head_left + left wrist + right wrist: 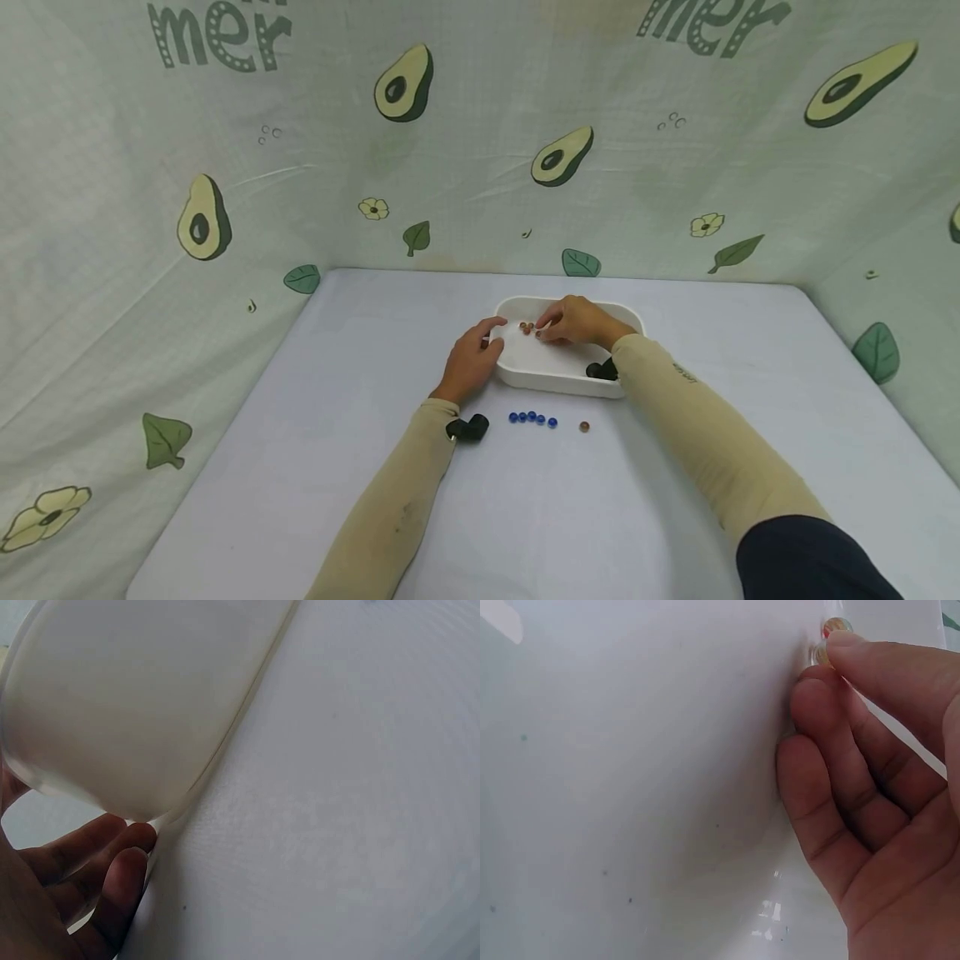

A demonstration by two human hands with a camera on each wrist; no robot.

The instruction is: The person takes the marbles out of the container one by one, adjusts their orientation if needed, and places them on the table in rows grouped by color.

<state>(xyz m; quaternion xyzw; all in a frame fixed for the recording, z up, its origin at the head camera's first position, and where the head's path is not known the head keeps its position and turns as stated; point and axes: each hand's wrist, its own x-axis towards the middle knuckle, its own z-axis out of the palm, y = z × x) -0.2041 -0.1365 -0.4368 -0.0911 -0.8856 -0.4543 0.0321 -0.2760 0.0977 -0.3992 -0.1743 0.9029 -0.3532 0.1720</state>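
A white tray [558, 382] lies on the table. My left hand [470, 358] holds its left end, with fingertips at the rim; in the left wrist view the curled fingers touch the outside of the tray wall [112, 712]. Inside the tray, my right hand [577, 322] pinches a brownish glass marble [822, 654] between thumb and fingertips, low over the floor. Close beside it sits another marble [838, 627] with orange and pale swirls. A small cluster of amber marbles [527, 331] lies in the tray's left part.
In front of the tray, several blue marbles [532, 416] form a loose row on the white table [570, 508]. One brown marble [584, 427] lies to their right. Black wrist cameras [468, 428] sit at both wrists. A printed cloth [480, 208] hangs behind the table.
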